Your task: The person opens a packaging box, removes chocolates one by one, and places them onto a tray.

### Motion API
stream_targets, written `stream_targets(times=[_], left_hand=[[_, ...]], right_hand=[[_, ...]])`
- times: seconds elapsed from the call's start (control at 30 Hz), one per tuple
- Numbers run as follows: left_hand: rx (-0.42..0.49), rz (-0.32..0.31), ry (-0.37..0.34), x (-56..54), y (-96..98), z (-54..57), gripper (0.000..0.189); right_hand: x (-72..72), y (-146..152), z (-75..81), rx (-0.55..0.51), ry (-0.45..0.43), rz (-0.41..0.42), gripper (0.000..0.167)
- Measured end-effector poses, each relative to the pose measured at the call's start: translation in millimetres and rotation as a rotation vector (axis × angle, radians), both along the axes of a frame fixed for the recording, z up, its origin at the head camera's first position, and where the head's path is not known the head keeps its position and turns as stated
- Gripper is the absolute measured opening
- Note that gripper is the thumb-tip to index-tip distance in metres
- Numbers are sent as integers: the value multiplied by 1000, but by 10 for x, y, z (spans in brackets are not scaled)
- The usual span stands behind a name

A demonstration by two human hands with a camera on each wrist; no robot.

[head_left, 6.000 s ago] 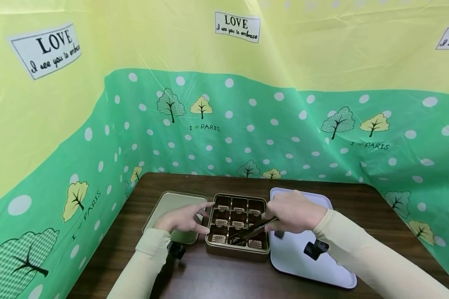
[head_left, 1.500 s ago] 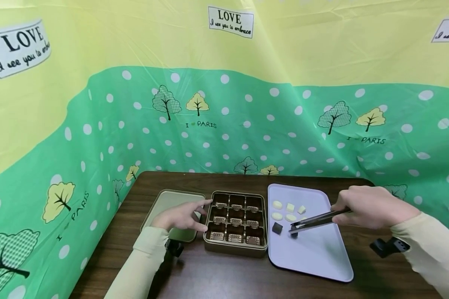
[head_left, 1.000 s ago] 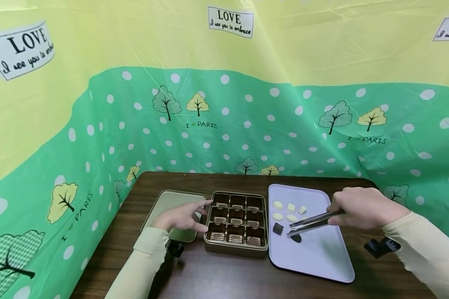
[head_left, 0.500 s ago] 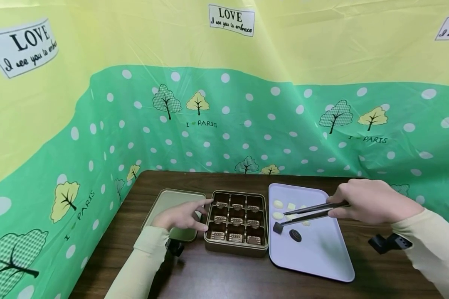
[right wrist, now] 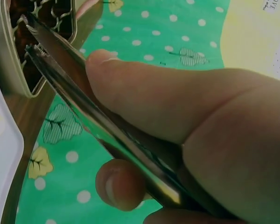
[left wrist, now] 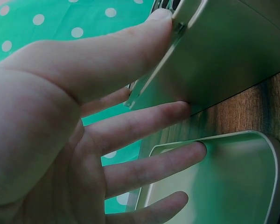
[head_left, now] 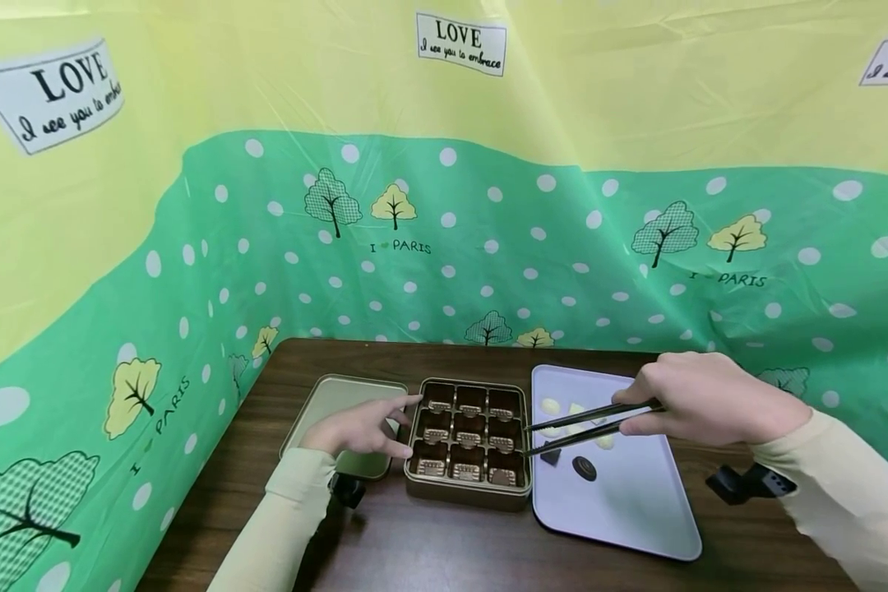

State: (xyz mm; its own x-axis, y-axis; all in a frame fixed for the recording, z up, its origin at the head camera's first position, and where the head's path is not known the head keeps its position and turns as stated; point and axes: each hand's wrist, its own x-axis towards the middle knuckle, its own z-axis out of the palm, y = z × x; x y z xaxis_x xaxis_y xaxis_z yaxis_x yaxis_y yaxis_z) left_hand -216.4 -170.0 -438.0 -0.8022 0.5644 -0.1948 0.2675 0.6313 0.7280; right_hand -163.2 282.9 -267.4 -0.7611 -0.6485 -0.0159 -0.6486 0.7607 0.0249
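Observation:
My right hand (head_left: 699,403) grips long dark metal tongs (right wrist: 116,130) between thumb and fingers. Their serrated tips stand apart, overlapping the right rim of a brown-gold tin (head_left: 468,498), with nothing between them. The tin holds a brown insert of several square compartments; its front right one shows a different brown surface from the ribbed ones. At the tin's left side my left hand (head_left: 358,427) has its fingers spread, thumb and index fingertip right at the rim. On the lilac tray (head_left: 625,514) lie a dark square piece (head_left: 551,455) under the tongs and a dark oval piece (head_left: 584,468).
Behind the tongs several pale pieces (head_left: 551,406) lie on the tray's far part. Left of the tin, the gold tin lid (head_left: 373,467) lies partly under my left hand. Patterned cloth (head_left: 444,296) hangs behind the dark wooden table (head_left: 414,551).
Six seconds ago the tongs reached into the tin. Later they were at the dark oval piece on the tray, then at the dark square one; now they have moved left to the tin's rim.

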Motion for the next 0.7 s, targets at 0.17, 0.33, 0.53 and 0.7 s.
stream_targets(times=[0.17,0.33,0.53,0.7], left_hand=[[2,6,-10,8,5,-7,96],[8,4,-13,7,4,-8,95],[7,4,-11,1,4,-10,95],[4,2,-2,-9,-1,-27,96]], right_hand=[[-11,-151,-12,-3,-41,33,41],[-34,-255,-57,16,-55,68,38],[-43,-335,-116,39,-30,83,35],[-42,-417,-169,69,-22,93,32]])
